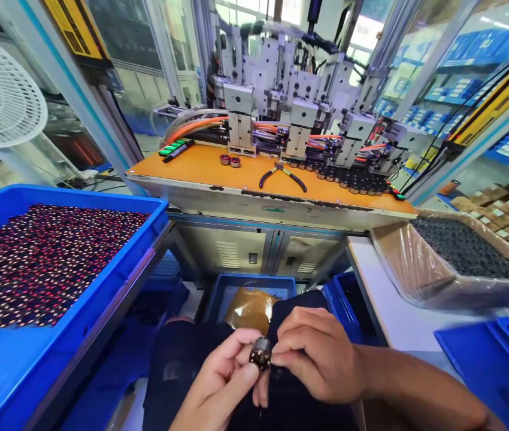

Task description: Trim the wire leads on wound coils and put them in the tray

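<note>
Low in the middle of the view, my left hand [230,374] grips a small round motor part [260,353] between thumb and fingers. The part has a grey metal band and a dark end with copper-coloured spots, which faces me at a tilt. My right hand [317,353] is closed in a pinch at the part's right side, thumb and forefinger together at its edge. Whatever lies between those fingertips is too small or hidden to make out. Both hands are above my lap.
A blue tray [155,209] full of red-and-black parts stands left. Ahead, the orange bench [182,170] carries pliers [280,173], dark round parts [362,181] and a machine [299,120]. A plastic-lined box [411,257] sits right; a blue bin [223,293] is below the bench.
</note>
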`<state>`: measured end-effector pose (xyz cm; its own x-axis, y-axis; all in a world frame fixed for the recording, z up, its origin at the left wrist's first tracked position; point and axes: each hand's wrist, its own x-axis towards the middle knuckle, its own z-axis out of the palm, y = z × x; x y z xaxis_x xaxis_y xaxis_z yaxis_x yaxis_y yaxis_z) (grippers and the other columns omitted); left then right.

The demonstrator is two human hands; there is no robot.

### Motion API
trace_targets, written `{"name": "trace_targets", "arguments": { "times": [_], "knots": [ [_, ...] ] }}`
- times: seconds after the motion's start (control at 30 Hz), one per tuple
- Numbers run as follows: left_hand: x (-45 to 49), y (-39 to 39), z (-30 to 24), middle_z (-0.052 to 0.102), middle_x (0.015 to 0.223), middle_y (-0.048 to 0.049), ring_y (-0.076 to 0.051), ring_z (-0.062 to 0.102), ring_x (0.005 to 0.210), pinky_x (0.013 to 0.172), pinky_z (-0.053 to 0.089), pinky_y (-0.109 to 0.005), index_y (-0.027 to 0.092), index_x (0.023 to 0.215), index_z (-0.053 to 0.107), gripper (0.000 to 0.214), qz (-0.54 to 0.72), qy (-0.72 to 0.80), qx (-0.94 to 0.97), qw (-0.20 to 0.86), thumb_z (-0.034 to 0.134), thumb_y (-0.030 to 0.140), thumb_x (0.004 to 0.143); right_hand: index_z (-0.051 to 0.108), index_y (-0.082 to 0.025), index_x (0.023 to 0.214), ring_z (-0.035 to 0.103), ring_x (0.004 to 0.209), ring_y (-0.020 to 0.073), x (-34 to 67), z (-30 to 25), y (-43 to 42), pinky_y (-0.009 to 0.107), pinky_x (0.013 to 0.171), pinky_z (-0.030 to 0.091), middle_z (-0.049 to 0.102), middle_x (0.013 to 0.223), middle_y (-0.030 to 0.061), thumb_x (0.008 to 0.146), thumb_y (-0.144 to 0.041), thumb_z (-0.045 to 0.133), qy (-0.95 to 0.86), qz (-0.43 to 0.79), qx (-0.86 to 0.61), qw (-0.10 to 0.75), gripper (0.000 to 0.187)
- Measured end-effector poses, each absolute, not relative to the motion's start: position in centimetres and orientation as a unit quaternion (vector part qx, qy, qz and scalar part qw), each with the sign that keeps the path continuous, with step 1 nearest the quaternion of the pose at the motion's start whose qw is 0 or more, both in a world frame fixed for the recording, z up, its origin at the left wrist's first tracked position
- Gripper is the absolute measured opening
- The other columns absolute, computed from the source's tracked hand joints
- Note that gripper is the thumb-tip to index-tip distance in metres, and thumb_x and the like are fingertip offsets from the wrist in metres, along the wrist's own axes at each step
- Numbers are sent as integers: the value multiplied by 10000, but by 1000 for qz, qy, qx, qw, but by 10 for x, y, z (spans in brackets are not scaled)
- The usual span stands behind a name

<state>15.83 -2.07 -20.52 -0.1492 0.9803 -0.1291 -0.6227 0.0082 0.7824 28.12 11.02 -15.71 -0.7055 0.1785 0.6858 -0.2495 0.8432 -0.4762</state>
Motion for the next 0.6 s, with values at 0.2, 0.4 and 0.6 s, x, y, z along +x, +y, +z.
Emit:
{"name": "trace_targets", "arguments": {
  "times": [0.2, 0.4, 0.6],
  "knots": [
    [165, -20, -199, 711, 774, 10, -109, 638, 583, 576, 512, -200, 241, 889, 681, 237, 732, 425, 207, 490, 843, 270, 718, 599, -144, 797, 580, 660, 90, 282, -160, 105, 189, 645, 491, 641, 704, 18, 966, -179, 525, -861, 329, -49, 385, 187],
    [157, -19, -203, 715, 904, -9, -139, 691, 698, 670, 578, -233, 188, 675, 608, 220, 757, 438, 273, 402, 823, 160, 710, 606, -138, 765, 564, 642, 89, 280, -163, 102, 189, 621, 470, 628, 689, 18, 946, -154, 541, -841, 364, -75, 394, 193],
    [155, -18, -205, 742, 887, -10, -179, 735, 852, 780, 600, -242, 260, 878, 727, 275, 749, 494, 289, 332, 816, 82, 688, 636, -148, 752, 552, 640, 93, 281, -162, 91, 203, 617, 452, 611, 691, 6, 913, -187, 585, -795, 455, -162, 366, 174]
  ]
}}
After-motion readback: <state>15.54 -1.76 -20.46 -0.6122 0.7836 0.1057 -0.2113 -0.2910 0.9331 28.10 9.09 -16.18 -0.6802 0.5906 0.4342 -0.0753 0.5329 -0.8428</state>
